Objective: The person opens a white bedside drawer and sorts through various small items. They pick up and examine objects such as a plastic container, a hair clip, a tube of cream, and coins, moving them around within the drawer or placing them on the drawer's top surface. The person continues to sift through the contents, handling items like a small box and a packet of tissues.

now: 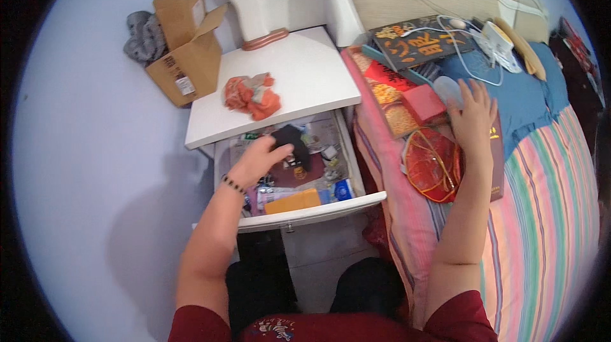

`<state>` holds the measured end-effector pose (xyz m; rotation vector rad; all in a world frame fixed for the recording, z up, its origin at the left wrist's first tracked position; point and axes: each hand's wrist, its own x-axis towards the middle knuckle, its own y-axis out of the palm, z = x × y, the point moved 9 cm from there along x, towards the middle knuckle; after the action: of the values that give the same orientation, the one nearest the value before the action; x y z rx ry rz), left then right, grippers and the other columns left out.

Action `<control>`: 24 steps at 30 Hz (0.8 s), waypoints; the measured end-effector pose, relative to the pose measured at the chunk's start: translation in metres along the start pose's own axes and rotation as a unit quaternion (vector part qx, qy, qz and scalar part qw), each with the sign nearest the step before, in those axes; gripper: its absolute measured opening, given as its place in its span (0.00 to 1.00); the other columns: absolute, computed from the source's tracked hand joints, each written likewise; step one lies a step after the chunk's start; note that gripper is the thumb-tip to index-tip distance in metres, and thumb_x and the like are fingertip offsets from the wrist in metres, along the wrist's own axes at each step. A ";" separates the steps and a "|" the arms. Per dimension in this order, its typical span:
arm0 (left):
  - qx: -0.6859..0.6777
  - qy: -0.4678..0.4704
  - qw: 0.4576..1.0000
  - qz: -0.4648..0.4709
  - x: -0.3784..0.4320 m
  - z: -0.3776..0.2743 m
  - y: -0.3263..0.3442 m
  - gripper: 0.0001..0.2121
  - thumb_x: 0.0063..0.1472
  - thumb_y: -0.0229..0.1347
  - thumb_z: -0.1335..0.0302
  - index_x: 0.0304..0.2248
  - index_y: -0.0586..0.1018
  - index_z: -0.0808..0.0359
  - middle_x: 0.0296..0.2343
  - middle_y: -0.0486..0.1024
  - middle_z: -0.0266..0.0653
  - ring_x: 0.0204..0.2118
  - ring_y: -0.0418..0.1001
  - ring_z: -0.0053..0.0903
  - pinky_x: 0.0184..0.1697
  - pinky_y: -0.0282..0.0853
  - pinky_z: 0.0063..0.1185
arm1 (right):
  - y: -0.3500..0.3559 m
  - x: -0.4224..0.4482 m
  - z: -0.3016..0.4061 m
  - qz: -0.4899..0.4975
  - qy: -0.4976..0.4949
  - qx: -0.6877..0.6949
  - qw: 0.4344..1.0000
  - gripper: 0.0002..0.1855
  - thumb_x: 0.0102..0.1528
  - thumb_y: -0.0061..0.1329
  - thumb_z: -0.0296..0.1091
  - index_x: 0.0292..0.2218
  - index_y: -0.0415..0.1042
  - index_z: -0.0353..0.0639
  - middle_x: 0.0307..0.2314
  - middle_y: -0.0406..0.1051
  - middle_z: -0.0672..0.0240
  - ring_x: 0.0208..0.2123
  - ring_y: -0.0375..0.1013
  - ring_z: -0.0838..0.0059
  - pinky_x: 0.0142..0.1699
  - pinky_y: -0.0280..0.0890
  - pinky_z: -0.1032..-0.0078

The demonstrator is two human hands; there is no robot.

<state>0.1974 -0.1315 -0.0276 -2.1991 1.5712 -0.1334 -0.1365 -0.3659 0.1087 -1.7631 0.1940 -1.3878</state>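
My left hand [260,158] is inside the pulled-out white drawer [312,220], its fingers on a black cloth item [295,145]; whether they grip it is hard to tell. Around it lie a dark red booklet [303,172], a yellow-orange envelope [293,202], a blue packet [342,190] and small odds and ends. Over the bed, my right hand [470,115] touches or hovers at a translucent whitish round item [447,90]; contact is unclear. Beside that hand are a red box [424,103] and a red mesh pouch with orange edging [432,165].
An orange patterned cloth [253,96] lies on the white nightstand top [310,65]. An open cardboard box [188,67] stands at its left, near a grey fabric bundle [143,36]. The striped bed [539,189] holds a black printed box [415,43] and white cable [458,53].
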 end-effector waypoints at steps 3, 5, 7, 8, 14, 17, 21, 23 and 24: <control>-0.101 0.063 0.993 0.000 -0.004 -0.031 0.013 0.09 0.59 0.52 0.73 0.37 0.74 0.70 0.29 0.75 0.32 0.30 0.71 0.16 0.33 0.68 0.16 | -0.014 -0.008 0.113 0.053 -0.148 0.354 0.922 0.26 0.45 0.55 0.31 0.47 0.67 0.40 0.46 0.67 0.57 0.48 0.64 0.56 0.52 0.60 0.64; -0.155 0.077 0.985 0.002 -0.007 -0.040 0.024 0.09 0.59 0.52 0.74 0.38 0.74 0.70 0.30 0.74 0.32 0.31 0.72 0.16 0.34 0.68 0.16 | -0.014 -0.047 0.187 0.172 -0.214 0.488 0.828 0.34 0.47 0.56 0.37 0.54 0.60 0.41 0.49 0.61 0.50 0.52 0.60 0.51 0.55 0.58 0.63; -0.162 0.070 0.984 0.028 -0.008 -0.048 0.039 0.08 0.60 0.50 0.76 0.38 0.73 0.70 0.31 0.74 0.33 0.33 0.71 0.15 0.35 0.68 0.16 | -0.007 -0.078 0.216 0.277 -0.186 0.534 0.777 0.36 0.49 0.55 0.39 0.57 0.56 0.48 0.55 0.53 0.49 0.55 0.57 0.50 0.56 0.57 0.64; -0.135 0.068 0.986 0.071 -0.006 -0.049 0.047 0.09 0.61 0.49 0.76 0.40 0.72 0.69 0.32 0.73 0.31 0.34 0.70 0.15 0.36 0.68 0.16 | -0.006 -0.086 0.219 0.286 -0.172 0.540 0.773 0.35 0.50 0.54 0.36 0.57 0.56 0.48 0.54 0.54 0.50 0.54 0.59 0.50 0.55 0.59 0.65; -0.120 0.060 0.969 0.206 -0.015 -0.040 0.049 0.11 0.62 0.48 0.74 0.43 0.72 0.68 0.34 0.73 0.31 0.36 0.69 0.14 0.41 0.66 0.16 | 0.028 -0.090 0.215 0.267 -0.092 0.613 0.738 0.23 0.46 0.40 0.13 0.44 0.71 0.39 0.34 0.71 0.53 0.40 0.71 0.54 0.46 0.65 0.70; 0.150 0.019 0.962 0.228 -0.005 0.027 0.041 0.16 0.60 0.52 0.69 0.45 0.71 0.68 0.36 0.75 0.38 0.38 0.71 0.21 0.45 0.66 0.19 | 0.039 -0.093 0.214 0.295 -0.112 0.553 0.771 0.21 0.45 0.38 0.13 0.40 0.73 0.39 0.34 0.72 0.53 0.39 0.71 0.53 0.46 0.65 0.69; 0.367 -0.040 0.879 0.303 -0.018 0.096 0.061 0.25 0.54 0.56 0.60 0.48 0.69 0.67 0.44 0.70 0.48 0.46 0.69 0.37 0.49 0.65 0.27 | 0.047 -0.091 0.209 0.295 -0.107 0.521 0.794 0.20 0.44 0.38 0.14 0.38 0.73 0.38 0.35 0.71 0.53 0.39 0.71 0.53 0.46 0.65 0.66; 0.458 -0.055 0.841 0.281 -0.020 0.102 0.069 0.23 0.54 0.55 0.65 0.48 0.68 0.67 0.45 0.68 0.48 0.49 0.66 0.39 0.51 0.63 0.29 | 0.052 -0.091 0.208 0.304 -0.105 0.514 0.795 0.20 0.44 0.38 0.15 0.38 0.74 0.37 0.35 0.71 0.53 0.39 0.71 0.53 0.46 0.65 0.65; 0.483 -0.066 0.827 0.281 -0.019 0.109 0.072 0.22 0.54 0.55 0.66 0.47 0.68 0.67 0.45 0.67 0.48 0.49 0.65 0.40 0.51 0.62 0.29 | 0.051 -0.092 0.210 0.310 -0.109 0.510 0.795 0.19 0.44 0.38 0.15 0.38 0.74 0.37 0.35 0.72 0.53 0.39 0.71 0.53 0.45 0.65 0.65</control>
<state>0.1625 -0.1018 -0.1517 -0.9120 1.5099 -0.4621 0.0273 -0.2337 0.0053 -0.7885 -0.1032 -0.5656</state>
